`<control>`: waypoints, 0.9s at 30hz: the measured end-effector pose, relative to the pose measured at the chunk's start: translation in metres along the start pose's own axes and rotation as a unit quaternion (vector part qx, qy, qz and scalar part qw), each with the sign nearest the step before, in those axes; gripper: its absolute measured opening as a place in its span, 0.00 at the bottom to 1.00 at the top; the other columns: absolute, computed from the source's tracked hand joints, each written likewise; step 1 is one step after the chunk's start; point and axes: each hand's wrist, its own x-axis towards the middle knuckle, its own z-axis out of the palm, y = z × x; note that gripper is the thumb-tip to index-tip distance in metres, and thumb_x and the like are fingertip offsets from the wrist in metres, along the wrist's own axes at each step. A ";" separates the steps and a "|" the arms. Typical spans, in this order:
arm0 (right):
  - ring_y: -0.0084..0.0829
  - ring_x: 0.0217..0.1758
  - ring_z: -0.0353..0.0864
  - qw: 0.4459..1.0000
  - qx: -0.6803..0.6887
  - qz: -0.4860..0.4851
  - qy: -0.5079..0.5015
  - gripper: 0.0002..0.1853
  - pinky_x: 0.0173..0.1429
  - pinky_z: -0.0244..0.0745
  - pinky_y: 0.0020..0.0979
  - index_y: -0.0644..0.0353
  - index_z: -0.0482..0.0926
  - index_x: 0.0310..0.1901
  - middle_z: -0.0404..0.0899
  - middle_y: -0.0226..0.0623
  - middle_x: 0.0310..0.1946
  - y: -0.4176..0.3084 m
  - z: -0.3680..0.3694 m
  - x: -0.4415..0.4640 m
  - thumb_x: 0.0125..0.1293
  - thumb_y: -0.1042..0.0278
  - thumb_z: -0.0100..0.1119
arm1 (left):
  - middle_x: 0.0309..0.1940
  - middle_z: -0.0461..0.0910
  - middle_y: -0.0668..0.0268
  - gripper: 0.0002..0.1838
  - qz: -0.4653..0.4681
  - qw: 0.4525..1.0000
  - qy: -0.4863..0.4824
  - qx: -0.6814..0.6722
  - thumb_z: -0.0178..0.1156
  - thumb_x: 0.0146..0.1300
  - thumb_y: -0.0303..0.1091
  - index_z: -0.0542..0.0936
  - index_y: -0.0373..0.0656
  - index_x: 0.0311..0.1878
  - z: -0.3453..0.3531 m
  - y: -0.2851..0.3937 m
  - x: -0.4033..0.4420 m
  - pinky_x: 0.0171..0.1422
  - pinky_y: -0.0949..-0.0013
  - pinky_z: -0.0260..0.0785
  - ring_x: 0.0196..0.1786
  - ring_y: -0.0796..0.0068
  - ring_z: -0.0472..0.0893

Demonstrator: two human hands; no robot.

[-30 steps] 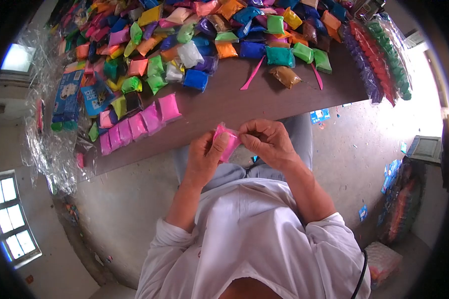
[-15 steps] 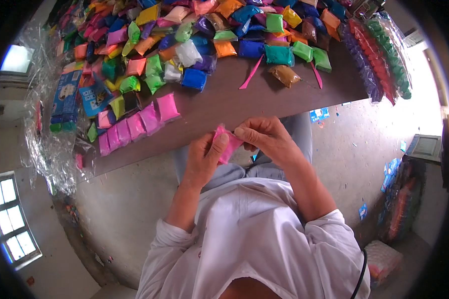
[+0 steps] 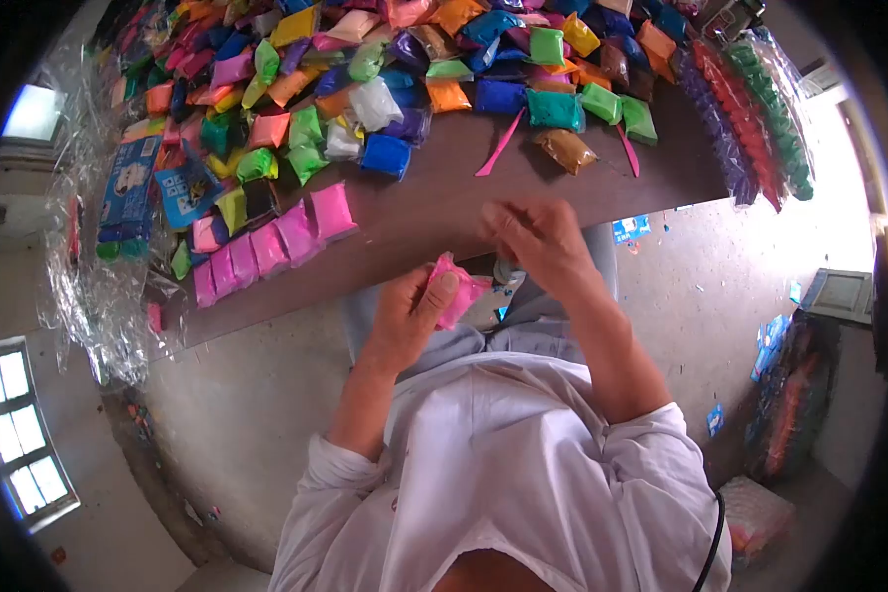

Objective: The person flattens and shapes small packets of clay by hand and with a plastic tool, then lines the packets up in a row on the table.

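Observation:
A small pink packet (image 3: 454, 296) in clear film is pinched in my left hand (image 3: 410, 308), held above my lap just off the table's edge. Its thumb presses on the packet's face, and crumpled film sticks up at the top. My right hand (image 3: 545, 247) is up and to the right, apart from the packet. Its fingers are curled together and slightly blurred; whether anything small is between them is hidden. A row of pink and magenta packets (image 3: 269, 249) lies on the table to the left.
Many coloured packets (image 3: 375, 104) are heaped across the back of the brown table (image 3: 414, 212). Two pink plastic tools (image 3: 500, 148) and a brown packet (image 3: 564, 151) lie in front. Clear film (image 3: 79, 237) hangs at left; bagged purple, red and green items (image 3: 750, 118) lie at right.
My right hand has let go of the packet's edge and moved up, away from it. My left hand keeps the pink packet in nearly the same place.

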 end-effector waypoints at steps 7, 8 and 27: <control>0.46 0.30 0.79 0.867 -0.419 -0.133 0.236 0.14 0.34 0.71 0.41 0.62 0.79 0.31 0.78 0.47 0.25 0.000 -0.023 0.046 0.57 0.56 0.58 | 0.18 0.68 0.77 0.21 0.007 1.000 0.005 0.004 0.51 0.66 0.52 0.74 0.43 0.30 -0.001 0.001 0.000 0.19 0.81 0.52 0.19 0.90 0.64; 0.45 0.28 0.78 0.842 -0.466 -0.123 0.243 0.19 0.34 0.71 0.41 0.62 0.78 0.31 0.78 0.46 0.24 0.003 -0.023 0.054 0.56 0.51 0.59 | 0.20 0.68 0.77 0.20 -0.019 1.000 0.000 -0.008 0.52 0.67 0.51 0.75 0.41 0.32 -0.001 0.006 -0.001 0.23 0.80 0.54 0.22 0.89 0.63; 0.15 0.23 0.71 0.999 0.039 0.022 0.018 0.05 0.26 0.65 0.19 0.57 0.70 0.33 0.72 0.27 0.21 -0.026 -0.005 0.010 0.63 0.67 0.49 | 0.20 0.67 0.77 0.21 -0.025 1.000 0.013 0.004 0.52 0.66 0.51 0.76 0.39 0.34 -0.016 0.002 0.010 0.25 0.79 0.56 0.23 0.88 0.64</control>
